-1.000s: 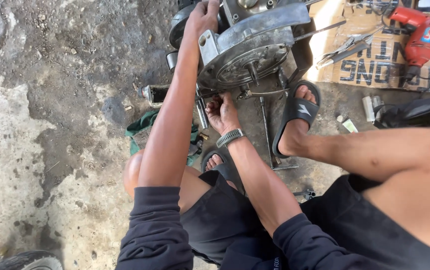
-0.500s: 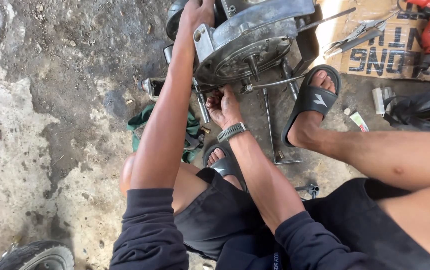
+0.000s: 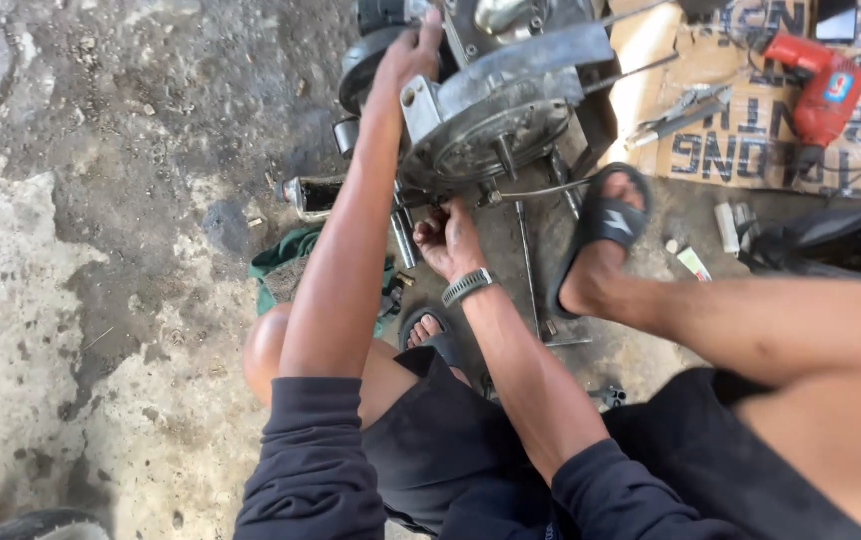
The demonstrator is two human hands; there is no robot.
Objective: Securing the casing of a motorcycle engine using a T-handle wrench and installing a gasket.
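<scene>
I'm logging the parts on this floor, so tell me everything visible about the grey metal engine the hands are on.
The engine is a grey, grimy cast-metal block with a round side cover and thin rods sticking out below. It sits on the stained concrete floor, at the top of the view. The left hand rests on its upper edge; the right hand works at its underside. A sandalled foot lies beside it.

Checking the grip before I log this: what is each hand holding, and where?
Left hand grips the engine casing at its top edge; right hand works underneath, hold unclear.
</scene>
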